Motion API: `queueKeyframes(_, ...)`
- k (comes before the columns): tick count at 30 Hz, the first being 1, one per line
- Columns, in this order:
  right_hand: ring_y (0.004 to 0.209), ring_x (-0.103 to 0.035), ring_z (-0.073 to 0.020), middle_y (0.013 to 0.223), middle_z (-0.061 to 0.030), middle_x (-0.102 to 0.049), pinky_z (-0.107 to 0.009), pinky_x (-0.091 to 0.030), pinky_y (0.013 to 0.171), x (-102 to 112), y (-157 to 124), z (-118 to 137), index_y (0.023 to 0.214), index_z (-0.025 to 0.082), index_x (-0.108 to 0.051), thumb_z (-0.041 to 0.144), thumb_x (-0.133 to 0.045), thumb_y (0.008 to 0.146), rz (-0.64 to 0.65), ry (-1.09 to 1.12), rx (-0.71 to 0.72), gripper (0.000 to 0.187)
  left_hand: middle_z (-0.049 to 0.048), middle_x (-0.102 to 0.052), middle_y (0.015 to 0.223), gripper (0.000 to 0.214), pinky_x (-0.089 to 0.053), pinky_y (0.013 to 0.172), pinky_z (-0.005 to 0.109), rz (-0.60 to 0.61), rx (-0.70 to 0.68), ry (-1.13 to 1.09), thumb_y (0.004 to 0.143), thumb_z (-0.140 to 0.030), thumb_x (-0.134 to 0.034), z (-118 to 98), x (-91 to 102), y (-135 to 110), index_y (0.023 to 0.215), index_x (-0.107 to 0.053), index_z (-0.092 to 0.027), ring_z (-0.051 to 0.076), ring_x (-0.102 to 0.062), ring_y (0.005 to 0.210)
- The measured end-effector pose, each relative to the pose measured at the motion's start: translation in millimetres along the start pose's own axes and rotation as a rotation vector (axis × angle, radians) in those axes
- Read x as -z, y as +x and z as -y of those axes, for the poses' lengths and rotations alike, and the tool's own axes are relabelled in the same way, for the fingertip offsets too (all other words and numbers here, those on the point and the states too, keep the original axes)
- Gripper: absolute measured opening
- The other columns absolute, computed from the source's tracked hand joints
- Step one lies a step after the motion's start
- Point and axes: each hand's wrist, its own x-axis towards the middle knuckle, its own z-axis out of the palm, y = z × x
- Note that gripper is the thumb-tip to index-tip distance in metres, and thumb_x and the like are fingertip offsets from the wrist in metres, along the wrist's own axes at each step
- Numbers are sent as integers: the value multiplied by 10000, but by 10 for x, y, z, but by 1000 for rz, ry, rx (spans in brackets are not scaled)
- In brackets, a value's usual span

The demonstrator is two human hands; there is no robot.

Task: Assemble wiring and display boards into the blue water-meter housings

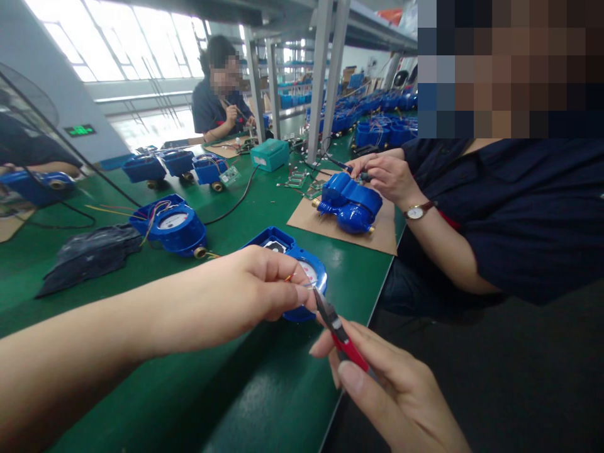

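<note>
Thin wires (289, 277) are pinched between the thumb and fingers of my left hand (264, 283), their ends showing at the fingertips. My right hand (382, 377) grips red-handled cutting pliers (336, 327), whose dark jaws point up and touch or nearly touch the wire ends. Directly behind my left hand sits a blue water meter (318, 267) with a round dial and an open box section. My left hand hides much of it. Farther left stands another blue water meter (177, 229), with loose coloured wires rising from its top.
A dark cloth (97, 251) lies at left on the green table (226, 390). On the right, a co-worker's hands (384, 173) work above a blue meter (352, 204) on cardboard (297, 217). More meters, a teal box (270, 155) and circuit boards (297, 179) stand farther back. Metal posts (323, 82) hold shelving.
</note>
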Motion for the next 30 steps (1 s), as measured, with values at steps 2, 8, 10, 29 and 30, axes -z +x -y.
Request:
queueKeyframes(2, 660, -570, -156, 858, -38, -653, -292, -528, 770, -3, -7, 10, 903, 205, -692, 316, -530, 920, -1, 9, 0, 197, -55, -488, 632, 200, -254, 495, 232, -5, 2, -1, 891, -353, -559, 0, -5, 3, 834, -678, -203, 89, -358, 548)
queueKeyframes(8, 710, -597, -180, 846, -46, -657, -315, -527, 819, -4, -8, 10, 890, 197, -697, 305, -538, 920, 2, -17, -16, 194, -48, -502, 646, 232, -260, 497, 232, -26, 2, 27, 886, -403, -576, 32, 6, 13, 849, -679, -199, 90, -379, 558)
queueKeyframes(10, 712, -595, -181, 854, -49, -657, -312, -527, 809, -5, -4, 9, 891, 197, -696, 308, -537, 919, 0, -25, -16, 196, -49, -498, 644, 234, -253, 490, 233, -21, 0, 28, 888, -406, -574, 40, 12, 9, 854, -681, -201, 89, -372, 550)
queueKeyframes(29, 620, -515, -140, 781, -37, -611, -232, -423, 531, -74, -3, 0, 843, 183, -676, 345, -510, 948, -14, 85, -52, 254, -50, -517, 682, 215, -282, 559, 254, -24, 8, 36, 910, -375, -548, -3, -6, 9, 849, -670, -208, 107, -388, 615)
queueKeyframes(30, 623, -518, -142, 784, -40, -616, -233, -424, 529, -71, -5, -6, 847, 183, -680, 344, -513, 948, -15, 87, -51, 253, -42, -549, 725, 238, -305, 585, 257, -22, 10, 64, 918, -400, -532, -1, 4, 5, 876, -677, -215, 113, -415, 646)
